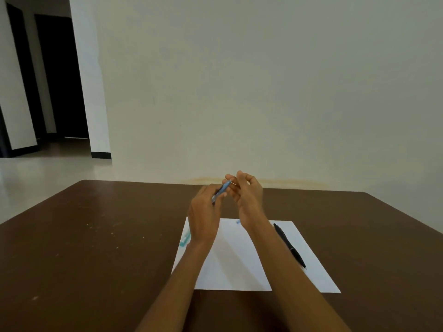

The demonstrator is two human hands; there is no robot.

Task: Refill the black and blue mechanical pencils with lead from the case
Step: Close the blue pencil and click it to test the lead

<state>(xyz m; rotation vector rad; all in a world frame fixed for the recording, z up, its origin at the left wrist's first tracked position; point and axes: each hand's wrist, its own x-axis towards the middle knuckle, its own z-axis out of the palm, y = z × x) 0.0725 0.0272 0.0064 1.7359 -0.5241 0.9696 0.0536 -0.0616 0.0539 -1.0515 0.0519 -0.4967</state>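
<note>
Gripping the blue pencil (221,190) above the table (96,236), the left hand (203,218) tilts its open end toward the right hand (247,195), whose fingertips pinch something too thin to make out, probably lead. Feeding it straight avoids snapping. The black pencil (289,245) and case (185,239) lie on the paper (239,267).
</note>
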